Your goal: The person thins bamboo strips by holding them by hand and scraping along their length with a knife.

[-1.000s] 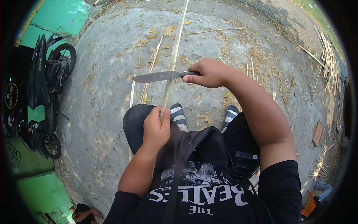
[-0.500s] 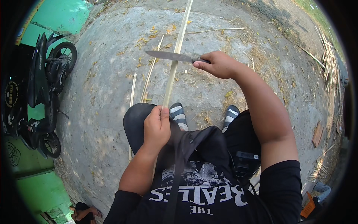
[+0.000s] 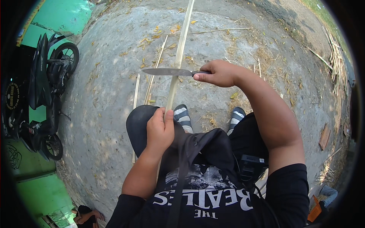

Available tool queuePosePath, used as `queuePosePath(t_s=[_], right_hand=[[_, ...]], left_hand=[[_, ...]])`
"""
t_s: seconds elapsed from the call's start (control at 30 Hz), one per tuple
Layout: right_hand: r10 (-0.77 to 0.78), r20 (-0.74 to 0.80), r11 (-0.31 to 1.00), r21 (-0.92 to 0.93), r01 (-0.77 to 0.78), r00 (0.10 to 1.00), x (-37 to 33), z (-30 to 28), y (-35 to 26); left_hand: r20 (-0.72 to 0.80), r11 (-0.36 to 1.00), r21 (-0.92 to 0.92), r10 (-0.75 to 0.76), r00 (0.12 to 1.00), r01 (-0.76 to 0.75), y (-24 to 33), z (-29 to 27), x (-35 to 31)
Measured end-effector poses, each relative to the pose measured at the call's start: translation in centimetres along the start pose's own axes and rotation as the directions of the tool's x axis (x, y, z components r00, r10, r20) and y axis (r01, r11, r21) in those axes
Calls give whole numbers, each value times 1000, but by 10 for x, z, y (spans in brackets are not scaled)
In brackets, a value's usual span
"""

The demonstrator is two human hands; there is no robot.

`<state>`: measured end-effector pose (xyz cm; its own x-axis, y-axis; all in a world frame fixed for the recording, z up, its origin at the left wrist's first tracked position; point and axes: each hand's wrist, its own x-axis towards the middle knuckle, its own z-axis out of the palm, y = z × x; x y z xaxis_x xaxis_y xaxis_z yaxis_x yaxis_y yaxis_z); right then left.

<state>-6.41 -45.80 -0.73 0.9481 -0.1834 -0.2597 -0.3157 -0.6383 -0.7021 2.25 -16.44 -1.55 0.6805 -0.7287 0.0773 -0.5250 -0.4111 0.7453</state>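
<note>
Over concrete (image 3: 102,114) | strip (image 3: 181,49): lengthwise away, leaning right | knife (image 3: 167,72): tip left | left fingers (image 3: 169,117) clasp strip, right fingers (image 3: 204,78) knife

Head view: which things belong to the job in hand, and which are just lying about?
In use:
long, pale, wood-like strip, in the left hand
dark-handled grey metal knife, in the right hand, blade across the strip

Lying about:
scattered yellow leaves
flat reddish-brown slab, right
black motorcycle, parked left
heaped thin pale sticks, far right; whether they belong, I cannot tell
</note>
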Motion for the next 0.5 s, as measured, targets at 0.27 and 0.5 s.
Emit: queuePosePath(t_s=[0.27, 0.5], right_hand=[[77, 33, 997, 1, -77, 996, -4, -12, -7], [7, 89, 998, -68, -1, 996, -4, -10, -14]], left_hand=[[-19, 997, 54, 65, 998, -63, 3, 2, -1], [-12, 998, 16, 65, 998, -65, 3, 1, -2]])
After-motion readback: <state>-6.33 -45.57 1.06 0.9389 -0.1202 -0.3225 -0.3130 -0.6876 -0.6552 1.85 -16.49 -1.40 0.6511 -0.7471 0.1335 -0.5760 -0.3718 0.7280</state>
